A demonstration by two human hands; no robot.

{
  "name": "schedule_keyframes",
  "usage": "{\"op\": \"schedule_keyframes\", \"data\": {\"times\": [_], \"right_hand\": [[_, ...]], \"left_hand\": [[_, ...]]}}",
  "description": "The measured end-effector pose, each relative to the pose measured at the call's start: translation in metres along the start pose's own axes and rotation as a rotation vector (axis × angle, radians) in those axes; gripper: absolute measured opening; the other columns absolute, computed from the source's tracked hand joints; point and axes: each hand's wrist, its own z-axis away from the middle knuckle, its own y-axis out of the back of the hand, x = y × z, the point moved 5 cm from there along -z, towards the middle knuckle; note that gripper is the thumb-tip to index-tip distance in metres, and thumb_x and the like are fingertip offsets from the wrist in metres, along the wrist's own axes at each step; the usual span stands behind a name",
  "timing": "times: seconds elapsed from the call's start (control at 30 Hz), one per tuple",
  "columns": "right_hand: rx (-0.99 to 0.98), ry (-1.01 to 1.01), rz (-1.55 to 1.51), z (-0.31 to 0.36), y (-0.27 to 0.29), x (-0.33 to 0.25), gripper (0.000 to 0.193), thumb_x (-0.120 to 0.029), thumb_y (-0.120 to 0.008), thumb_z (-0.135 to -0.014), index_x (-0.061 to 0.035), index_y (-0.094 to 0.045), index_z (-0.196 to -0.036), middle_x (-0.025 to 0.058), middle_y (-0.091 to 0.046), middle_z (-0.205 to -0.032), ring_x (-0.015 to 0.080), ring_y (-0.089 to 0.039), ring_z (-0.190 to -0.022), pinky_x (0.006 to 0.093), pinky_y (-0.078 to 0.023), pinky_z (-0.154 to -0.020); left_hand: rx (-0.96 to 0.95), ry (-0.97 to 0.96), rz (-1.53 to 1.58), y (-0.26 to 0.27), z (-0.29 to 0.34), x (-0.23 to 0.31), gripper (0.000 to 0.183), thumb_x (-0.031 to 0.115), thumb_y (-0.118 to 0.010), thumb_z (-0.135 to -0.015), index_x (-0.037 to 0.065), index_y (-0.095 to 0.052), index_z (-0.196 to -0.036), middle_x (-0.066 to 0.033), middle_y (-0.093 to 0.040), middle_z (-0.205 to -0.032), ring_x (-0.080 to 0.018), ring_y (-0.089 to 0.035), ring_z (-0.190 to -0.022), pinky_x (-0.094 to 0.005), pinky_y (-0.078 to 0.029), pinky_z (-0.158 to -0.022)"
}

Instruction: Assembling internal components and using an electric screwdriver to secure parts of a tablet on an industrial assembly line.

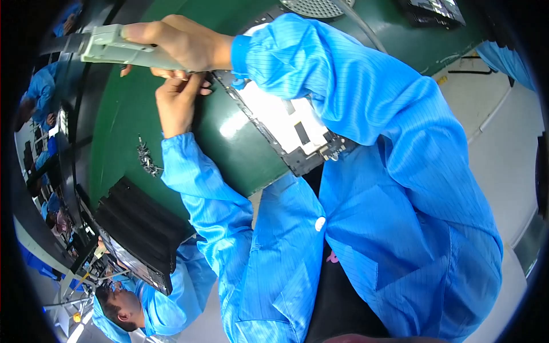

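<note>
My right hand (191, 43) is wrapped round a pale grey-green hand tool (123, 48) with a dark part at its left end; its exact kind I cannot tell. Just below it my left hand (176, 106) has its fingers pinched together near the panel's upper left edge, and what they hold, if anything, is hidden. A flat dark-framed panel (297, 128) with a white middle lies slantwise on the green table (229, 160). My right forearm crosses over this panel and covers much of it.
A small heap of black parts (147, 157) lies left of my left forearm. Black ridged pieces (140, 223) stand at the table's lower left, near a co-worker in blue (177, 303). A perforated metal disc (317, 7) and a dark device (437, 12) sit at the far side.
</note>
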Motion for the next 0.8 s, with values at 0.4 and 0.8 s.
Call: {"op": "schedule_keyframes", "data": {"times": [0.4, 0.8], "right_hand": [[0.034, -0.026, 0.063, -0.006, 0.000, 0.007, 0.097, -0.091, -0.038, -0.077, 0.0017, -0.068, -0.074, 0.0068, -0.056, -0.055, 0.0137, -0.055, -0.046, 0.0274, -0.045, -0.046], [0.046, -0.001, 0.130, -0.009, 0.001, 0.004, 0.102, -0.093, -0.033, -0.076, 0.0016, -0.071, -0.077, 0.0108, -0.064, -0.063, 0.0168, -0.062, -0.052, 0.0284, -0.047, -0.046]], "left_hand": [[0.002, -0.039, -0.009, -0.004, -0.003, 0.009, 0.016, 0.004, -0.067, -0.091, -0.011, -0.069, -0.097, -0.0120, -0.070, -0.084, -0.0155, -0.067, -0.069, -0.0260, -0.056, -0.065], [0.013, -0.039, 0.005, -0.003, -0.003, 0.005, 0.015, 0.002, -0.067, -0.090, -0.012, -0.069, -0.096, -0.0124, -0.071, -0.082, -0.0159, -0.067, -0.069, -0.0265, -0.057, -0.066]]}}
